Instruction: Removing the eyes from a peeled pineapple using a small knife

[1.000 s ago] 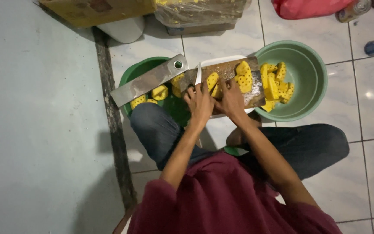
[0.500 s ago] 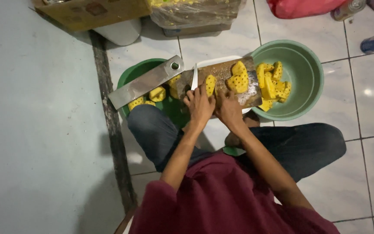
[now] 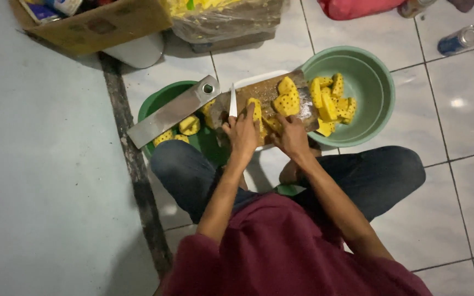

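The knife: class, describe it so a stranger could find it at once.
Start at the wooden cutting board between the two green bowls. At its left end, the left hand holds the knife, its thin pale blade upright, far smaller than the flat steel cleaver alongside.

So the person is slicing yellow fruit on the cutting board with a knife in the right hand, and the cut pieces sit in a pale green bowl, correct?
Not quite. The head view shows the knife in the left hand, not the right. The right hand steadies the yellow fruit on the cutting board. The rest holds: cut pieces sit in the pale green bowl.
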